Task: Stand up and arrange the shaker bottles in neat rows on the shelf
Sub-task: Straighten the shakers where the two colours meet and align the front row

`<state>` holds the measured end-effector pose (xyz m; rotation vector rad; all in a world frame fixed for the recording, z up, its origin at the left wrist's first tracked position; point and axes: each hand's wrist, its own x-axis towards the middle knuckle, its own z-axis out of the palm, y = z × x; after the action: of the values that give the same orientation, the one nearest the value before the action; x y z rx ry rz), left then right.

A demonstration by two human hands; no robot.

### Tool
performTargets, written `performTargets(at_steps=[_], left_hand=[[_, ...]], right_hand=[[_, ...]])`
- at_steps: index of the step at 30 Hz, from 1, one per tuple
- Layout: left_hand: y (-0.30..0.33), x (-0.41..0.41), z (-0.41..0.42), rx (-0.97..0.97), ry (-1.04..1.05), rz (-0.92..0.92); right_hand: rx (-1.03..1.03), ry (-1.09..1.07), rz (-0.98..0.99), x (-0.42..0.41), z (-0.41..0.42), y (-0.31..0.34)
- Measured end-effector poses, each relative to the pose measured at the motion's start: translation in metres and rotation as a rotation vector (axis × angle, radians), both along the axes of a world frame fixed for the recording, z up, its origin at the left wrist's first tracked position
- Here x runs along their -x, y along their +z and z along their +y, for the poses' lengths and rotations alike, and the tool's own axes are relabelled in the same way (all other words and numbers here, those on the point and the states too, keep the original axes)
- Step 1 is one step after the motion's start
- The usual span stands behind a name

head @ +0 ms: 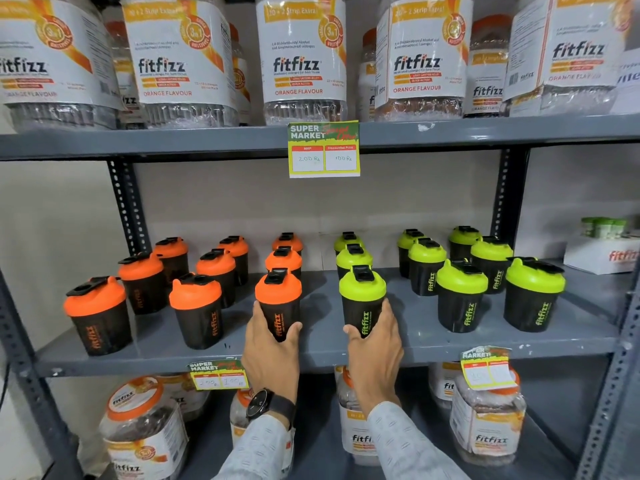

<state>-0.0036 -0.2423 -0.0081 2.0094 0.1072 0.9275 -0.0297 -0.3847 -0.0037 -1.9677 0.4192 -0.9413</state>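
Black shaker bottles stand upright in rows on the grey middle shelf (429,344). Several with orange lids fill the left half, several with green lids the right half. My left hand (272,348) grips the front orange-lidded shaker (278,299) near the shelf's front edge. My right hand (375,344) grips the front green-lidded shaker (362,299) beside it. Both held bottles stand upright on the shelf, about a hand's width apart. Another orange-lidded shaker (197,310) stands left of my left hand, and a green-lidded shaker (462,296) right of my right hand.
Large fitfizz jars (304,57) line the upper shelf, and more jars (145,431) stand on the lower shelf. Price tags (323,148) hang from the shelf edges. A white box (602,254) with small green-capped bottles sits at the far right. Perforated uprights (126,206) frame the rack.
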Motion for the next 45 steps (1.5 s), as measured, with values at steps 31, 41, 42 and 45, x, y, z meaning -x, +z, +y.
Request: performTargets(at_steps=[31,41,42,45], left_hand=[[-0.02,-0.001,0.189,-0.331,0.036,-0.016],[-0.013,-0.052,0.244,-0.804,-0.104,0.267],[-0.014,-0.054,0.245,-0.817,-0.096,0.26],[-0.017,-0.057,0.248,-0.833,-0.079,0.237]], right_hand=[[0.091,-0.045,-0.347,0.027,0.068,-0.026],[0.193,0.558,0.06,-0.013,0.193,0.005],[0.187,0.563,0.104,-0.02,0.198,0.012],[0.102,0.564,0.18,-0.038,0.208,0.028]])
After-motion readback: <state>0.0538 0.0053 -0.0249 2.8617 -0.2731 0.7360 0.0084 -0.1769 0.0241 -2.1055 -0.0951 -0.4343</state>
